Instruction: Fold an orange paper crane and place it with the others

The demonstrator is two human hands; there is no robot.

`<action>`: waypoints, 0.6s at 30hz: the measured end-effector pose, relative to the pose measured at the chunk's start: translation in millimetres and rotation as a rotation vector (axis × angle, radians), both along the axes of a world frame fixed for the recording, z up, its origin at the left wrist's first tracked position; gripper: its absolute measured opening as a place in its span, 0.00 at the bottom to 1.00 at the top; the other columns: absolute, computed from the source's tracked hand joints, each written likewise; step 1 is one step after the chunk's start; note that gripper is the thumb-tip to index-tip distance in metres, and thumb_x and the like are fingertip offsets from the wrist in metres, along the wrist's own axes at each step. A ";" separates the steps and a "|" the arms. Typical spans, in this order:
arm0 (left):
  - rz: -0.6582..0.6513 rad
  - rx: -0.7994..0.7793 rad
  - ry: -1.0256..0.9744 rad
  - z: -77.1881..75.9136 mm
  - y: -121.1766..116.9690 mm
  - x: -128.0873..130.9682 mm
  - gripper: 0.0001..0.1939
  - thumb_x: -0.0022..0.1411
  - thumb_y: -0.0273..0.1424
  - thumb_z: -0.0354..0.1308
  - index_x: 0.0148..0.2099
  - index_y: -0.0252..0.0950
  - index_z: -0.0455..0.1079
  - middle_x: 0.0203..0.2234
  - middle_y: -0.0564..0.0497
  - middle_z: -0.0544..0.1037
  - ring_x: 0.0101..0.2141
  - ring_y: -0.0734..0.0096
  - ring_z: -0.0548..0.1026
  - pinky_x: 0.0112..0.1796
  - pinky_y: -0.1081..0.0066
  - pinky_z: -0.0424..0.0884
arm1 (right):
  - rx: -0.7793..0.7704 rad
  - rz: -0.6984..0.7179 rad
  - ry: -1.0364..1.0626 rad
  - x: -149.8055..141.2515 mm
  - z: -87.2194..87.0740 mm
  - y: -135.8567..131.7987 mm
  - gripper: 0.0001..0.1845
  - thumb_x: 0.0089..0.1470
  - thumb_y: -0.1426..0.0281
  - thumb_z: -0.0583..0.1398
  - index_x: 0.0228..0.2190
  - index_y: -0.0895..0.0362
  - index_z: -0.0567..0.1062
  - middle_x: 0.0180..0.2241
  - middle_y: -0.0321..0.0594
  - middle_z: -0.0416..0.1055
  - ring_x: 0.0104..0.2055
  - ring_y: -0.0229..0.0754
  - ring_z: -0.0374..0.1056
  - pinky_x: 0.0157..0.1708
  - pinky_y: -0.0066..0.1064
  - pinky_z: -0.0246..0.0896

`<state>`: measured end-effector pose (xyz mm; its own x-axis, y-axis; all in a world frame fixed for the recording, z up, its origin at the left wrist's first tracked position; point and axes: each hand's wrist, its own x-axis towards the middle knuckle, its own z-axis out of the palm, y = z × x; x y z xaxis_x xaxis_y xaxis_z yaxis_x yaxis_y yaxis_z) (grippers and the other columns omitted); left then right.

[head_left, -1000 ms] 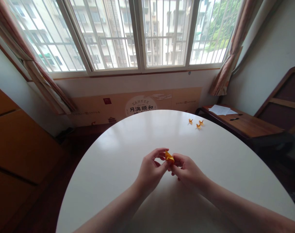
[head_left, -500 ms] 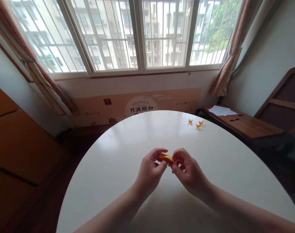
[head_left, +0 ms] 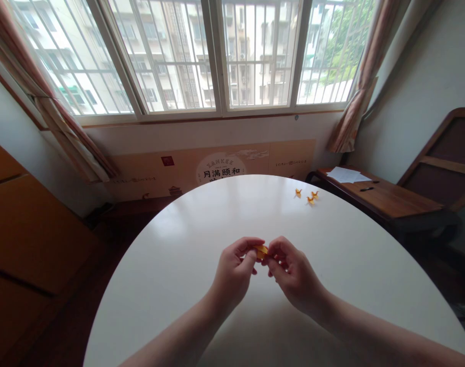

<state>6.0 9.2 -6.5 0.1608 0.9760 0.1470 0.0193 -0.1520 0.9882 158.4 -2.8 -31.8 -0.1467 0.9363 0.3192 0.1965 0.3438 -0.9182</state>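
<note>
The left hand point(head_left: 232, 270) and right hand point(head_left: 297, 272) pinch the yellow origami paper point(head_left: 261, 251) from opposite sides, its length roughly crosswise between their fingers point(head_left: 251, 240).

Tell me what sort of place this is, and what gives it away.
Probably a room in a home, perhaps a flat: the barred window faces apartment buildings, tied-back curtains hang beside it, and a white table with a curved edge stands in front.

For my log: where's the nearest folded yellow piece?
Head view, below-right of centre: the left hand and right hand hold the yellow piece above the table.
</note>
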 end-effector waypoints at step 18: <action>-0.041 -0.014 0.005 3.7 1.4 -4.9 0.17 0.59 0.38 0.60 0.46 0.31 0.72 0.28 0.46 0.80 0.28 0.67 0.77 0.22 0.76 0.70 | 0.039 0.007 -0.003 4.4 0.0 -0.9 0.03 0.59 0.69 0.57 0.32 0.55 0.68 0.29 0.37 0.73 0.27 0.36 0.69 0.25 0.25 0.64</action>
<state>1.2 10.7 -2.8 0.2016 0.9704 0.1330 0.0183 -0.1395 0.9901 162.7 -3.7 -31.8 -0.1541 0.9222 0.3547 0.1965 0.3804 -0.9037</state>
